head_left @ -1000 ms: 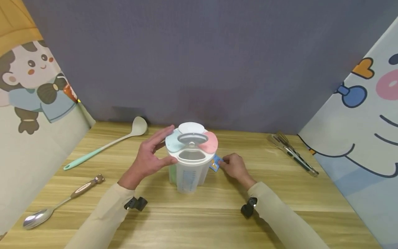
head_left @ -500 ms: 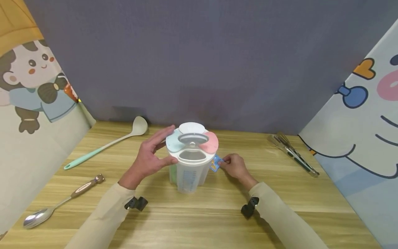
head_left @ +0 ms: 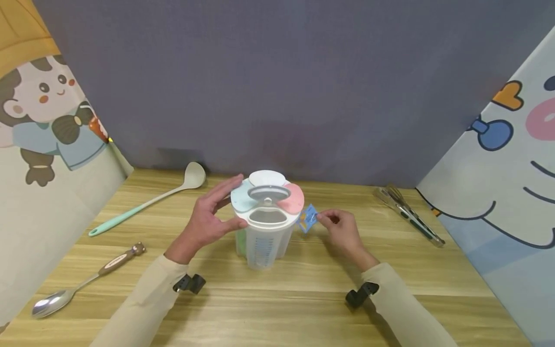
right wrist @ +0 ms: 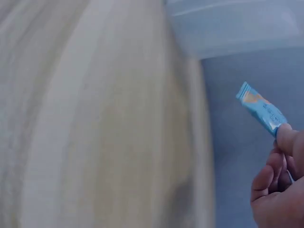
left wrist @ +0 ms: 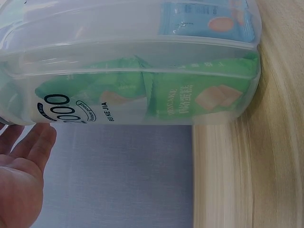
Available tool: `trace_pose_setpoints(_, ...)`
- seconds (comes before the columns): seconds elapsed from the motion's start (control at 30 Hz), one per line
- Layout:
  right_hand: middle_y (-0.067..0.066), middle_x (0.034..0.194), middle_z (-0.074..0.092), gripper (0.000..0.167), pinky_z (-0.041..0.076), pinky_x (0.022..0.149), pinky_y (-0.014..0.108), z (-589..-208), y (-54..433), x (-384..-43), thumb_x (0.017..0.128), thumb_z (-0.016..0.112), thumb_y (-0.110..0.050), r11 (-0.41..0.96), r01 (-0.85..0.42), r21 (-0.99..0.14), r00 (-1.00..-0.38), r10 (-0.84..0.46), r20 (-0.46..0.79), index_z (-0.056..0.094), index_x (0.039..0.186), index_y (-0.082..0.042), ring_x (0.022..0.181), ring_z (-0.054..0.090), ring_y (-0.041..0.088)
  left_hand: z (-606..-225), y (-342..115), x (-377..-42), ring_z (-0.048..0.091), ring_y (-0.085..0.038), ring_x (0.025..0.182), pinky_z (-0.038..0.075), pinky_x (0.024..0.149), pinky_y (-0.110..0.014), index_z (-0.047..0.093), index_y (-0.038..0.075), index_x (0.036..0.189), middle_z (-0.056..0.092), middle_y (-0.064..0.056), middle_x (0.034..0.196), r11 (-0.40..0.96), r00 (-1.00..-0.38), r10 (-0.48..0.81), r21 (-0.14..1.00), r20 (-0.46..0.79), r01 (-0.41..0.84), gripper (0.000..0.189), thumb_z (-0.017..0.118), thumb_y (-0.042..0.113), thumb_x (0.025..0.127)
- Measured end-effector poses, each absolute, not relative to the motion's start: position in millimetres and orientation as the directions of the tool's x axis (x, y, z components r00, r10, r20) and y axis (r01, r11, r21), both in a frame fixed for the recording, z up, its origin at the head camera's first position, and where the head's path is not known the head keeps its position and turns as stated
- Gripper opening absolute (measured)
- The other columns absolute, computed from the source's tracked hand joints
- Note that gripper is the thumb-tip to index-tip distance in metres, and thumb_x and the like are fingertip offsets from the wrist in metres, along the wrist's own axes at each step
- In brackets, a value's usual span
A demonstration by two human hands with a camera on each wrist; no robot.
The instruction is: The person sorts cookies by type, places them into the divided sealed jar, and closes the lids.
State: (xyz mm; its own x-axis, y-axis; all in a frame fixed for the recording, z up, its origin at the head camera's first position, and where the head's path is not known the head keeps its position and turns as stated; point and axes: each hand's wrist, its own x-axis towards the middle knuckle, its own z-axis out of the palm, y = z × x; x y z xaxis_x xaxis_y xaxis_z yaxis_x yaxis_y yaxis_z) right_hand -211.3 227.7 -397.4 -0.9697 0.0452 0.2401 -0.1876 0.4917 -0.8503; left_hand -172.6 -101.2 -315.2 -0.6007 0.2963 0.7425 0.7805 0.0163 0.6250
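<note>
A clear divided food storage container (head_left: 264, 248) stands upright on the table, topped by a lid (head_left: 268, 221) with white, pale blue, pink and grey flaps. My left hand (head_left: 208, 217) holds the lid's left side, thumb at the front and fingers toward the back. Green snack packets (left wrist: 199, 90) and a blue packet (left wrist: 209, 21) show through the container wall in the left wrist view. To the right of the container, my right hand (head_left: 344, 233) pinches a small blue snack packet (head_left: 308, 219) by one end, raised off the table in the right wrist view (right wrist: 261, 110).
At the left lie a ladle (head_left: 160, 195) with a mint handle and a metal spoon (head_left: 86, 284) with a brown bear handle. Tongs (head_left: 409, 217) and a whisk (head_left: 393, 193) lie at the right. A grey panel (head_left: 277, 96) closes off the table's back.
My right hand has moved right and lifted the blue snack packet from beside the container, so more of it shows. The left hand and the container have stayed put.
</note>
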Motion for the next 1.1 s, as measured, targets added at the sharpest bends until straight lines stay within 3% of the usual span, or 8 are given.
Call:
trace_pose_setpoints(0.17,0.011,0.077,0.064,0.022,0.041,0.047,0.019,-369.4,227.0,-195.2,0.087,0.071,-0.018,0.407,-0.312,-0.858,-0.93,0.056,0.364,0.069,0.09,0.004,0.062,0.049,0.014,-314.2,-101.3,-172.1,0.042,-0.048,0.119,0.046,0.095,-0.038,0.043,-0.021,0.126,0.041,-0.035,0.133,0.017,-0.603,0.296,0.627,0.741,0.779,0.089,0.073,0.046,0.076)
trace_pose_setpoints(0.3,0.009,0.076,0.065,0.013,0.043,0.047,0.017,-346.3,222.8,-179.9,0.084,0.072,-0.006,0.322,-0.436,-0.84,-0.875,0.067,0.48,0.069,0.089,0.007,0.059,0.052,0.009,-313.6,-101.5,-172.1,0.042,-0.048,0.119,0.046,0.095,-0.038,0.043,-0.021,0.126,0.041,-0.036,0.133,0.014,-0.601,0.293,0.625,0.744,0.78,0.089,0.073,0.046,0.076)
trace_pose_setpoints(0.4,0.008,0.078,0.065,0.007,0.045,0.048,0.015,-332.3,218.2,-169.4,0.081,0.068,0.01,0.243,-0.552,-0.798,-0.813,0.056,0.58,0.067,0.088,0.013,0.06,0.054,0.007,-313.6,-101.8,-172.6,0.042,-0.048,0.119,0.046,0.095,-0.038,0.043,-0.021,0.126,0.041,-0.036,0.133,0.014,-0.598,0.29,0.621,0.748,0.784,0.089,0.073,0.046,0.076)
trace_pose_setpoints(0.57,0.008,0.08,0.062,0.012,0.046,0.051,0.014,-314.8,205.6,-155.0,0.075,0.062,0.027,0.034,-0.729,-0.684,-0.683,0.022,0.73,0.062,0.085,0.019,0.064,0.054,0.009,-314.3,-102.0,-173.4,0.042,-0.048,0.119,0.046,0.095,-0.039,0.043,-0.021,0.126,0.041,-0.036,0.133,0.013,-0.597,0.289,0.621,0.748,0.784,0.089,0.073,0.046,0.076)
trace_pose_setpoints(0.77,0.012,0.083,0.062,0.008,0.048,0.055,0.016,-302.3,188.9,-146.6,0.08,0.068,0.012,-0.113,-0.819,-0.562,-0.566,0.003,0.825,0.064,0.085,0.017,0.069,0.056,0.014,-315.9,-102.0,-173.3,0.042,-0.047,0.12,0.046,0.095,-0.04,0.043,-0.021,0.126,0.041,-0.036,0.133,0.004,-0.602,0.286,0.627,0.746,0.779,0.088,0.074,0.044,0.076)
trace_pose_setpoints(1.1,0.012,0.081,0.063,0.021,0.048,0.054,0.016,-290.6,155.3,-149.6,0.082,0.073,-0.004,-0.124,-0.862,-0.492,-0.497,0.012,0.868,0.064,0.083,0.015,0.07,0.056,0.014,-317.3,-100.7,-173.0,0.043,-0.044,0.12,0.047,0.094,-0.043,0.043,-0.021,0.126,0.041,-0.035,0.133,0.005,-0.599,0.286,0.624,0.748,0.782,0.089,0.074,0.045,0.076)
